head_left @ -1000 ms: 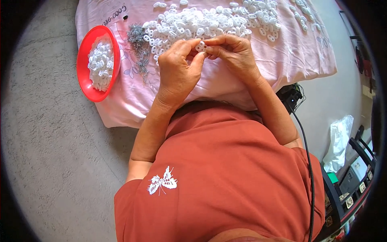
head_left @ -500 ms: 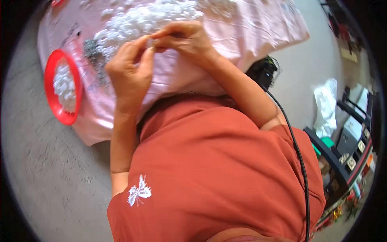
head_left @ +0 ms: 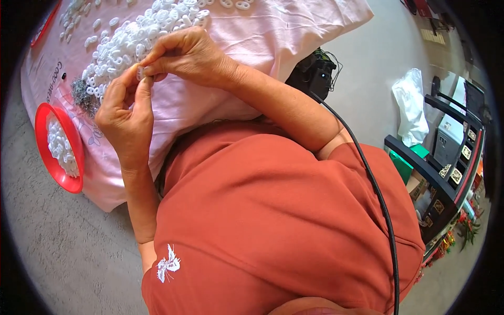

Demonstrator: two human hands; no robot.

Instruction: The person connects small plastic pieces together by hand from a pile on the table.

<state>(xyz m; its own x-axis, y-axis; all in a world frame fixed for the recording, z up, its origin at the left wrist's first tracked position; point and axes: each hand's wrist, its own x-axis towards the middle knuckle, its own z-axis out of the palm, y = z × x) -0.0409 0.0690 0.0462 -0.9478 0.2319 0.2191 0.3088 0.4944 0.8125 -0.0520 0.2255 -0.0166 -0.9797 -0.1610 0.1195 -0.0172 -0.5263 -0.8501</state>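
Over the near edge of a pile of small white oval plastic pieces (head_left: 165, 21), both my hands meet with the fingertips closed. My left hand (head_left: 126, 113) pinches one small white oval piece (head_left: 140, 72) from below between thumb and fingers. From the right, my right hand (head_left: 191, 58) pinches at the same piece. Fingers partly cover it, so its details do not show. Beside my left hand lies a heap of tiny grey metal-looking parts (head_left: 82, 94). A red bowl (head_left: 80, 157) holding more white pieces sits at the table's left edge.
A pink cloth (head_left: 273, 44) with creases covers the table. Another red container (head_left: 46, 25) shows at the far left. Beyond the table's right edge is a black device (head_left: 315, 73) with wires. A black cable (head_left: 370, 176) runs down over my shirt. A white bag (head_left: 412, 107) is farther right.
The whole view has shifted, so table, bowl and hands appear farther left and a little lower. My hands stay together at the fingertips; the small white piece shows more clearly.
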